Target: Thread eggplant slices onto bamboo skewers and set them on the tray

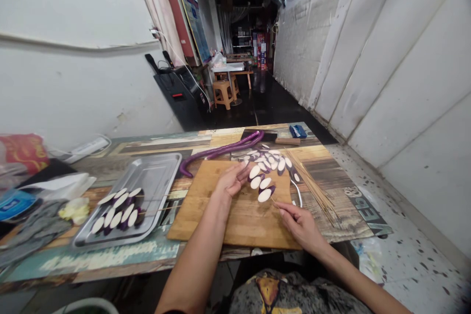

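My right hand [300, 223] pinches the lower end of a thin wooden skewer [274, 201] above the cutting board. Several oval eggplant slices [264, 196], white with purple skin, sit on its upper part. At the far end of that row my left hand [232, 180] has its fingers closed on an eggplant slice [246, 162], partly hidden by the fingers. Beyond, a heap of loose eggplant slices [273, 161] covers the far edge of the wooden cutting board [235, 228]. To the right lies a bundle of bare skewers [312, 184].
On the left, a metal tray [156, 176] holds loaded skewers of eggplant slices [116, 219]. Whole purple eggplants [221, 149] lie behind the board. A knife with a wooden handle [287, 141] and a blue box [298, 131] are at the table's far edge.
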Tool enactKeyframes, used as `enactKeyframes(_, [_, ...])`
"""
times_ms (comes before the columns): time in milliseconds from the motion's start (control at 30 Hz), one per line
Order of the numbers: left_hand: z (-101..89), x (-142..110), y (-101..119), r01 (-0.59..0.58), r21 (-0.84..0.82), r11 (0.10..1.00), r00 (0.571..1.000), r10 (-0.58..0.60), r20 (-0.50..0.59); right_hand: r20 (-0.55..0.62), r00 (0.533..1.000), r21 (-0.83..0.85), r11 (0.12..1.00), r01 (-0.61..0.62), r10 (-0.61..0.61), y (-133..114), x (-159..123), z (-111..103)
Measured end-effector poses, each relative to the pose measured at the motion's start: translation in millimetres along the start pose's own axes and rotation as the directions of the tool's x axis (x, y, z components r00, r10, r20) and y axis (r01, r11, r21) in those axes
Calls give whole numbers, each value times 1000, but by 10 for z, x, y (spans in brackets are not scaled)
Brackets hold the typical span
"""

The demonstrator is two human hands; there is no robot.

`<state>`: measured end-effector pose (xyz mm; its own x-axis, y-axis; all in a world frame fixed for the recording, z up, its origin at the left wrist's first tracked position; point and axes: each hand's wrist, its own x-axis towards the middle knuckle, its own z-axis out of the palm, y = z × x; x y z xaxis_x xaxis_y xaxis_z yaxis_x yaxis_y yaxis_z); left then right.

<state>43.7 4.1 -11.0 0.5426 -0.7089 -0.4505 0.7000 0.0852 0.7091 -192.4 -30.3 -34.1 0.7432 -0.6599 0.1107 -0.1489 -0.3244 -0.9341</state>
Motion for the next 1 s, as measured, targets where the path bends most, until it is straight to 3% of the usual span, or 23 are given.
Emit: enactKeyframes(1000, [34,-51,12,6,15,1000,1000,-6,29,-36,999,-25,999,28,-29,-38,4,-5])
